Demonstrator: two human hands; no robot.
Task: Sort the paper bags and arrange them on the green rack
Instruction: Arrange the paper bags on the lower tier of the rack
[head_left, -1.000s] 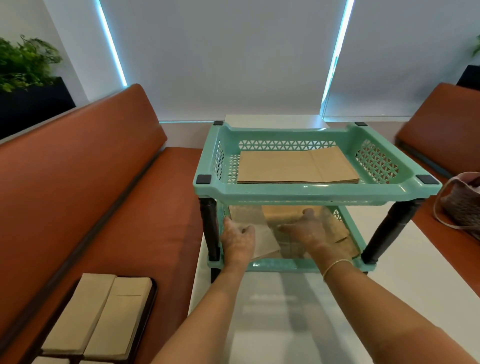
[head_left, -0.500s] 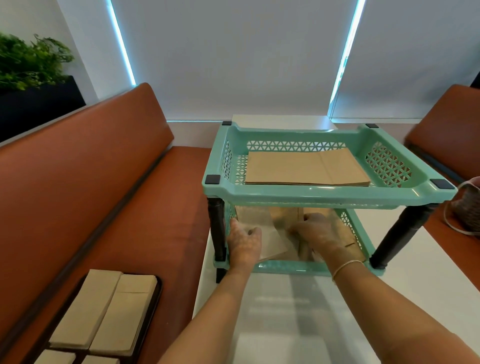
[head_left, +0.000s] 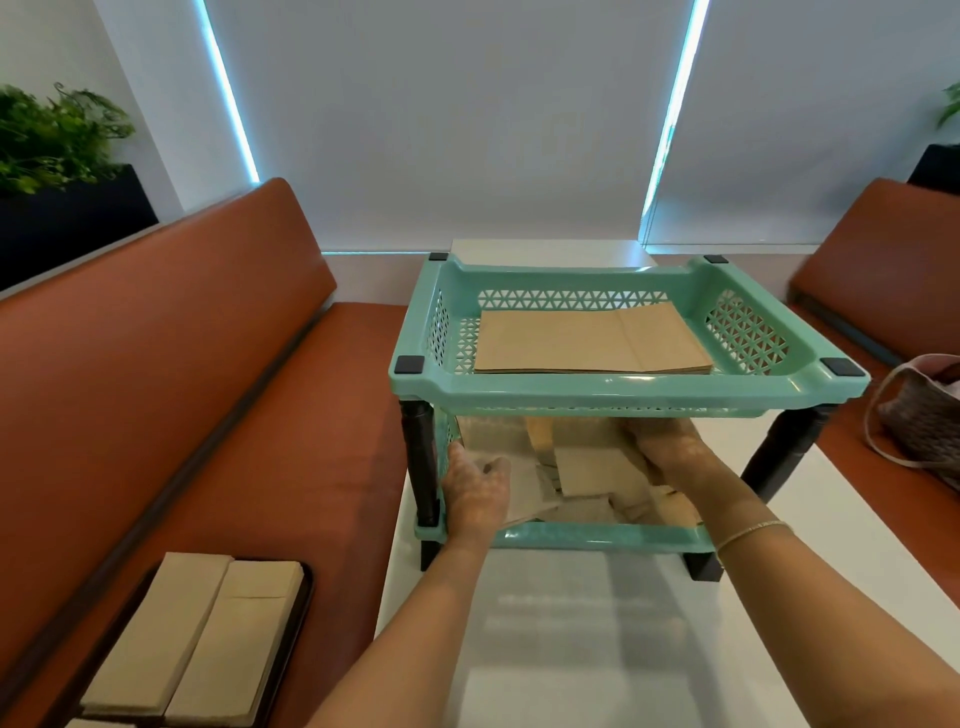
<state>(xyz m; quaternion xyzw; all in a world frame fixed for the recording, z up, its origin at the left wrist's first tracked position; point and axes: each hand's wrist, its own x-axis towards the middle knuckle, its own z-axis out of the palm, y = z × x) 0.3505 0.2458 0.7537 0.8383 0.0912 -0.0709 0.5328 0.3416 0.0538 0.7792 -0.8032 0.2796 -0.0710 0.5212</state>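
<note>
Paper bags (head_left: 592, 343) stacked, green rack (head_left: 623, 387) top tier

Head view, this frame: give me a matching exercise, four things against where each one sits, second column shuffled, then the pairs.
Things
1. flat stack of brown bags
2. jumbled paper bags
3. narrow bags on the black tray
4. woven handbag

Places
A. bench seat to the left
B. top tier of the green rack
C. bench seat to the right
D. bottom tier of the rack, between the left hand and the right hand

Pairs: 1-B, 2-D, 3-A, 4-C
</note>
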